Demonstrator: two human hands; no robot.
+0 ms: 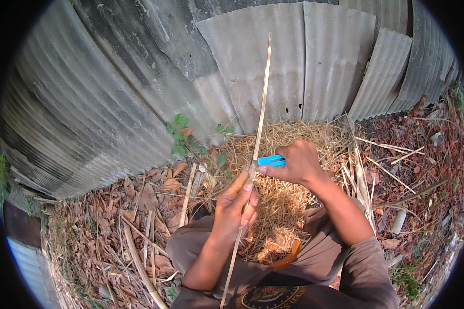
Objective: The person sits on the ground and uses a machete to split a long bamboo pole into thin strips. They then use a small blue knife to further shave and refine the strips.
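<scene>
A long, thin bamboo strip (264, 92) runs upright in front of me, its lower end passing down over my lap. My left hand (232, 206) is closed around its middle. An orange-tan cover (237, 183) sits along that hand's index finger; whether it is a sleeve or a wrap I cannot tell. In my right hand (299, 162) is a blue-handled utility knife (271, 161), gripped with the thumb along the handle. Its short blade lies against the strip just above my left fingers.
Pale shavings (278, 201) are heaped between my legs, beside an orange curved piece (288, 255). Corrugated sheets (263, 67) form a wall ahead. Dry leaves (144, 198) and split bamboo pieces (363, 180) litter both sides. A small green plant (179, 135) grows by the wall.
</scene>
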